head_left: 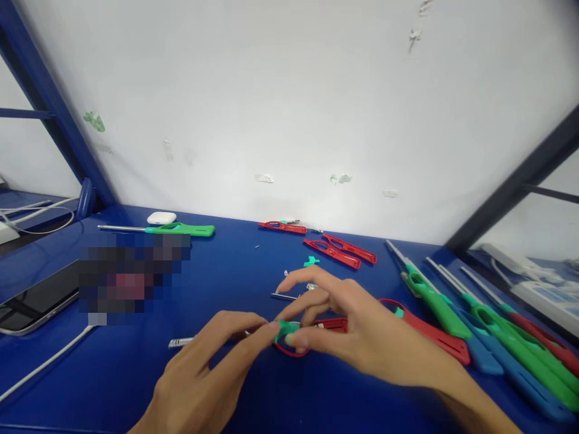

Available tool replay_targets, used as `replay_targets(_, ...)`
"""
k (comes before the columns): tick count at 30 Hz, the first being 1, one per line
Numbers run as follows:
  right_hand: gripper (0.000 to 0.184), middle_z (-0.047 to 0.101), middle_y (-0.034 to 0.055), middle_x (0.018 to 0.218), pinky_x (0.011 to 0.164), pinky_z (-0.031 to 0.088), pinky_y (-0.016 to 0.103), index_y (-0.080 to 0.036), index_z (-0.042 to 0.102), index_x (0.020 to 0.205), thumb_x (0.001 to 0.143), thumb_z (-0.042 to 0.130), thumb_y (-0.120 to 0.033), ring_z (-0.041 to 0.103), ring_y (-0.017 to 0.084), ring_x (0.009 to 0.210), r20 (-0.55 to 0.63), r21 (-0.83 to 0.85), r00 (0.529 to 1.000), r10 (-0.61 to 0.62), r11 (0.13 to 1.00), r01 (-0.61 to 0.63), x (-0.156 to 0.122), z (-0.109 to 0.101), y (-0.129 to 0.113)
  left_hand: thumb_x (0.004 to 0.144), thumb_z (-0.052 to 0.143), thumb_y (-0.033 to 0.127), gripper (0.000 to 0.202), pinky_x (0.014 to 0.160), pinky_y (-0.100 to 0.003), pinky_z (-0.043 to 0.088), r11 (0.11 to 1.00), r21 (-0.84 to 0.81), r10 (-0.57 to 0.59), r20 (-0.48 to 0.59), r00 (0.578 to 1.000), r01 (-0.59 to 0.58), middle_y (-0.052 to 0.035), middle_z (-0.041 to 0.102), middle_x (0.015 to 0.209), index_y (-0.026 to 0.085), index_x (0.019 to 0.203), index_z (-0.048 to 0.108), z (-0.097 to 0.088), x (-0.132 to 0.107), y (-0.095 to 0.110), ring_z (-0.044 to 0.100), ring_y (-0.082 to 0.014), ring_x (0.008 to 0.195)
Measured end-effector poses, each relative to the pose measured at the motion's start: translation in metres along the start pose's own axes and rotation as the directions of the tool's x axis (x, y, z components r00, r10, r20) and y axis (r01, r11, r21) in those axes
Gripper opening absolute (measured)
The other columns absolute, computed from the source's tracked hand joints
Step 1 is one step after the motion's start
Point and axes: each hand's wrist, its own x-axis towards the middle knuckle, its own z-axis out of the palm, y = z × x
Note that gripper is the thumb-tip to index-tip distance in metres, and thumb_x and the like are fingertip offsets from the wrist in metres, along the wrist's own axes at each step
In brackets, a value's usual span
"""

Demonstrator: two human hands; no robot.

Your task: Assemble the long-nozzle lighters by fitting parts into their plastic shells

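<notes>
A red lighter shell half (337,325) lies low in front of me, partly hidden by my hands. My right hand (346,316) pinches a green trigger piece (286,329) between thumb and finger, over the loop of that shell. My left hand (212,367) closes around the front end of the same lighter, its index fingertip against the green piece. From beneath the left hand sticks out a slotted metal tube (181,342). A thin metal rod (284,296) lies beyond the right fingers, near another loose green trigger (311,261).
Further red shell halves (332,253) lie near the wall. Several assembled lighters, one a green lighter (438,304), lie at the right, beside a red lighter body (429,331). At the left are a phone (38,295), a white cable (47,364), a green lighter (190,229) and a white case (161,218).
</notes>
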Motion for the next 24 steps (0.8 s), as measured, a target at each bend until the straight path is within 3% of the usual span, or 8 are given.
replay_targets(3,0.018,0.079,-0.0046,0.111,0.091,0.059,0.032,-0.040,0.068,0.127,0.109,0.066,-0.043,0.077,0.018,0.102,-0.237,-0.279,0.972,0.012,0.957,-0.080,-0.021,-0.006,0.017,0.111,0.058,0.015,0.027,0.096,-0.017,0.060,0.997,0.002,-0.080,-0.051,0.996,0.080,0.0004,0.073,0.116,0.030,0.132,0.066,0.006,0.004,0.002,0.076,-0.0100,0.097)
replay_targets(5,0.011,0.078,-0.0034,0.111,0.098,0.057,0.037,-0.038,0.073,0.116,0.110,0.064,-0.042,0.075,0.021,0.107,-0.299,-0.429,0.954,0.020,0.890,-0.153,-0.033,-0.008,0.033,0.113,0.058,0.023,0.016,0.091,-0.017,0.061,0.992,-0.017,-0.125,-0.031,0.992,0.124,-0.0004,0.073,0.115,0.028,0.126,0.065,0.011,0.006,0.004,0.075,-0.0110,0.096)
replay_targets(9,0.015,0.075,-0.0028,0.122,0.100,0.057,0.034,-0.036,0.074,0.119,0.112,0.062,-0.031,0.073,0.019,0.112,-0.229,-0.492,0.973,0.030,0.859,-0.142,-0.044,-0.004,0.060,0.115,0.052,0.025,0.018,0.092,-0.017,0.061,0.998,-0.011,-0.056,0.037,0.998,0.056,0.0000,0.075,0.110,0.028,0.128,0.064,0.019,0.006,0.008,0.076,-0.0110,0.097)
replay_targets(11,0.020,0.076,-0.0018,0.120,0.098,0.059,0.032,-0.035,0.075,0.124,0.112,0.061,-0.027,0.075,0.017,0.108,-0.231,-0.555,0.972,-0.044,0.827,-0.094,-0.043,0.001,0.068,0.116,0.047,0.025,0.023,0.095,-0.019,0.062,0.999,0.020,-0.027,0.059,0.998,0.026,-0.0003,0.076,0.109,0.028,0.132,0.063,0.020,0.004,0.008,0.076,-0.0118,0.098)
replay_targets(16,0.022,0.078,0.0002,0.111,0.084,0.060,0.033,-0.030,0.076,0.124,0.112,0.059,-0.023,0.076,0.019,0.094,-0.211,-0.690,0.958,-0.193,0.724,-0.006,-0.038,0.006,0.077,0.115,0.042,0.019,0.039,0.081,-0.019,0.064,0.997,0.083,-0.007,0.138,0.990,-0.004,-0.0019,0.074,0.106,0.029,0.150,0.058,0.019,0.002,0.005,0.075,-0.0125,0.090)
replay_targets(20,0.028,0.078,0.0018,0.106,0.071,0.053,0.036,-0.029,0.078,0.122,0.111,0.055,-0.017,0.073,0.022,0.083,-0.160,-0.760,0.949,-0.271,0.647,0.056,-0.038,0.008,0.078,0.113,0.042,0.016,0.033,0.081,-0.022,0.065,0.996,0.079,0.024,0.109,0.994,-0.033,-0.0007,0.077,0.106,0.030,0.130,0.067,0.020,0.006,0.007,0.077,-0.0144,0.092)
replay_targets(24,0.032,0.079,0.0036,0.108,0.071,0.051,0.038,-0.027,0.077,0.121,0.110,0.051,-0.011,0.073,0.024,0.081,-0.126,-0.797,0.930,-0.346,0.593,0.112,-0.039,0.011,0.078,0.114,0.043,0.020,0.029,0.081,-0.022,0.066,0.997,0.074,0.028,0.045,0.999,-0.031,0.0035,0.081,0.107,0.032,0.121,0.069,0.021,0.013,0.009,0.080,-0.0146,0.094)
